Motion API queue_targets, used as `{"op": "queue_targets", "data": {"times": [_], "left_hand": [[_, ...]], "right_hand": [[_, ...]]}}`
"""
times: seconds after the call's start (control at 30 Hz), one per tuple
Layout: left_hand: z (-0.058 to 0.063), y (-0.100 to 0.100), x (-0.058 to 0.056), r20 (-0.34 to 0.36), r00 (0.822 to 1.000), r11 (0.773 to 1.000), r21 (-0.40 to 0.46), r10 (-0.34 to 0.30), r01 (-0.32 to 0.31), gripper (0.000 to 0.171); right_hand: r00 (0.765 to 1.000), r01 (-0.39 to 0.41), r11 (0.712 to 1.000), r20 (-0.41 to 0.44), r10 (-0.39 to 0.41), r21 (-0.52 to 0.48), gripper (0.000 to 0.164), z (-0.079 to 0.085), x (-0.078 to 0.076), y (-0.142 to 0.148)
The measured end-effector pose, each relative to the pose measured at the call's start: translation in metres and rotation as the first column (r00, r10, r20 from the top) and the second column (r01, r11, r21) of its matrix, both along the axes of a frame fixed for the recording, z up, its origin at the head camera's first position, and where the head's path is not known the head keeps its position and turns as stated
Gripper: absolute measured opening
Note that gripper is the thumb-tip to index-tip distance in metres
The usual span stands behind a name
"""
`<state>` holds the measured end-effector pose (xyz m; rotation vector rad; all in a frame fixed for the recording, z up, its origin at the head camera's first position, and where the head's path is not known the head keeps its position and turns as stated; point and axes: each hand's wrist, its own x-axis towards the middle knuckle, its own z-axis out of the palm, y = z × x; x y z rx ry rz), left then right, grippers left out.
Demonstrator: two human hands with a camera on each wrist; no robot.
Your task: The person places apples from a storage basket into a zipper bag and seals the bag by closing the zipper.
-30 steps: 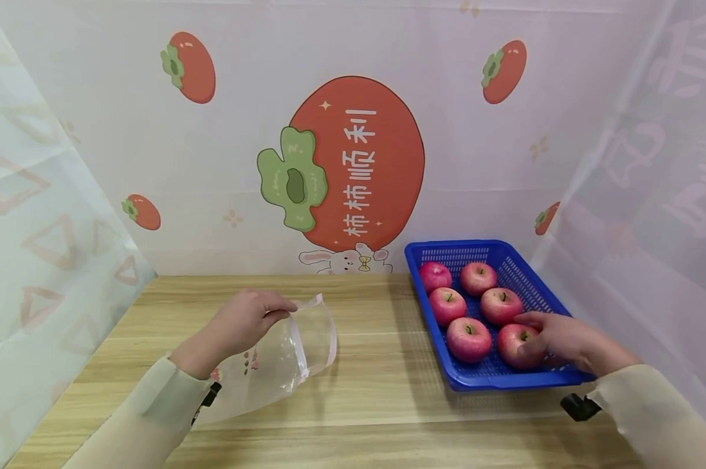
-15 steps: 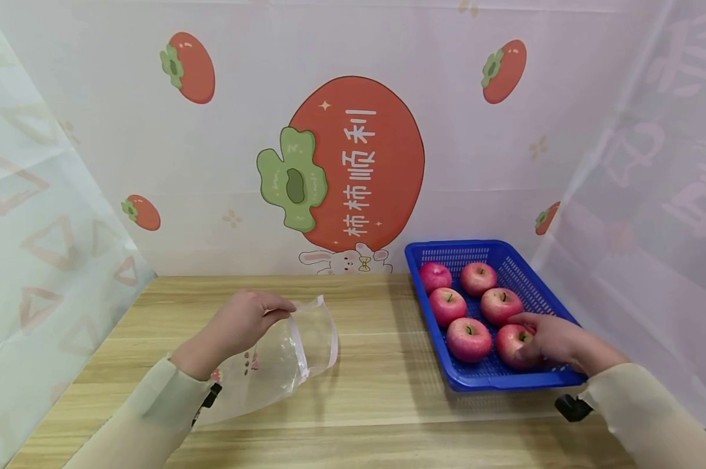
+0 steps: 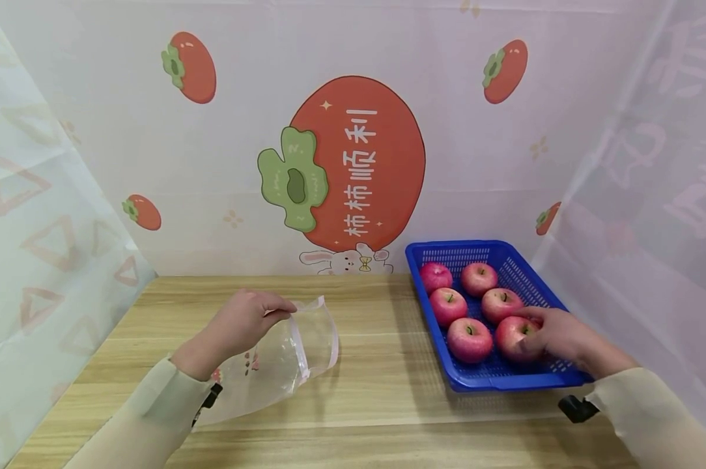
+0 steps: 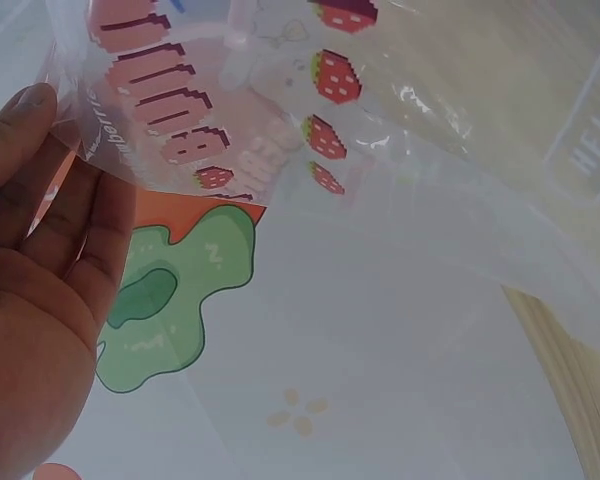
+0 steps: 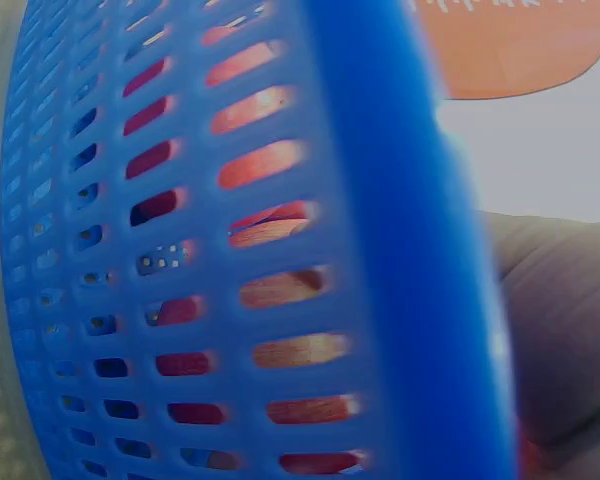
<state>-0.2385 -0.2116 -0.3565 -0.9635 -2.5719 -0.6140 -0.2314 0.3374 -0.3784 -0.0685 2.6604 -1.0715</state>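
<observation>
My left hand [image 3: 241, 326] pinches the upper edge of a clear zip bag [image 3: 271, 374] near its pink-edged mouth, which gapes toward the right. In the left wrist view, strawberry prints show on the bag [image 4: 380, 150], and the thumb and fingers of the left hand [image 4: 40, 260] hold its edge. On the right, my right hand [image 3: 564, 339] grips a red apple [image 3: 512, 339] at the near end of the blue basket [image 3: 467, 383]. The basket wall [image 5: 210, 250] fills much of the right wrist view, hiding most of that hand.
Several other apples, such as the near-left apple [image 3: 469, 340], lie in the basket around the gripped one. The wooden table [image 3: 376, 404] meets a printed back sheet [image 3: 236, 163] behind. Another sheet [image 3: 652, 215] rises close to the basket's right side.
My right hand has shifted slightly left and back right over the same apple, which has turned and moved a little. The left hand and bag stay nearly still.
</observation>
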Motion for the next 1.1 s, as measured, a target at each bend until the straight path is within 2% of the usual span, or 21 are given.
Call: {"op": "queue_targets", "data": {"times": [0.2,0.4,0.57,0.67,0.8,0.97,1.1], "left_hand": [[0.0,0.0,0.0,-0.01,1.0,1.0,0.007,-0.009,0.009,0.016],[0.001,0.002,0.0,0.001,1.0,1.0,0.007,-0.01,0.01,0.016],[0.002,0.006,0.002,0.001,1.0,1.0,0.019,-0.011,0.011,0.017],[0.003,0.009,0.003,-0.004,1.0,1.0,0.026,-0.016,0.016,0.017],[0.004,0.012,0.004,-0.018,0.999,0.999,0.033,-0.028,0.029,0.016],[0.002,0.012,0.005,-0.038,0.998,0.998,0.048,-0.049,0.05,0.016],[0.001,0.014,0.006,-0.052,0.996,0.996,0.06,-0.066,0.069,0.017]], "right_hand": [[0.999,0.003,0.998,-0.034,-0.005,-0.061,0.077,0.006,0.001,0.004],[1.0,0.009,0.976,-0.017,-0.013,-0.216,0.079,0.019,0.006,0.003],[0.992,-0.022,0.979,-0.124,-0.003,-0.204,0.077,0.039,0.012,-0.011],[0.981,-0.032,0.987,-0.195,0.001,-0.154,0.077,0.054,0.019,-0.027],[0.976,-0.056,0.979,-0.219,0.012,-0.196,0.076,0.066,0.026,-0.058],[0.97,-0.113,0.943,-0.24,0.037,-0.314,0.075,0.065,0.032,-0.099],[0.96,-0.084,0.957,-0.279,0.003,-0.277,0.078,0.064,0.04,-0.129]]}}
